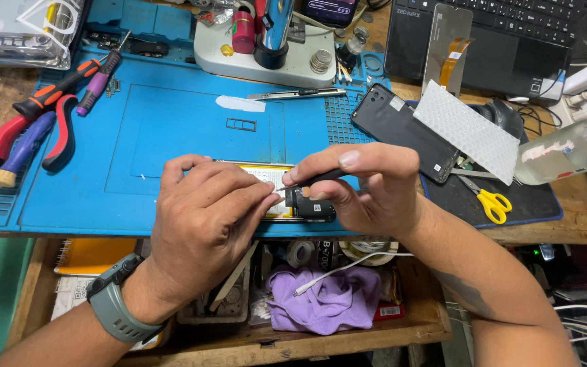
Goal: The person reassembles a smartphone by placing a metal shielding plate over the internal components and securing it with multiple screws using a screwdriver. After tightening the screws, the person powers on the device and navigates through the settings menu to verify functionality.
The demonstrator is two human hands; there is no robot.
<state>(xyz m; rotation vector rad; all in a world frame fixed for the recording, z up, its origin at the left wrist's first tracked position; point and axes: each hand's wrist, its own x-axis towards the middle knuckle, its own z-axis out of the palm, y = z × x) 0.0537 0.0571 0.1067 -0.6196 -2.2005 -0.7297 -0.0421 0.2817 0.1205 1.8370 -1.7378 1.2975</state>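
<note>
Both hands' fingers pinch: right hand grips a tool lying left-right, left hand steadies the opened phone.

Red pliers left, yellow scissors right (purple cloth below).

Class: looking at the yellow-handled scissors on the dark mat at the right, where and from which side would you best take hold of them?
Probably by the yellow handle loops of the scissors, coming from the lower right. The loops point that way and lie bare, while the blades run up-left beneath the white mesh sheet.
</note>
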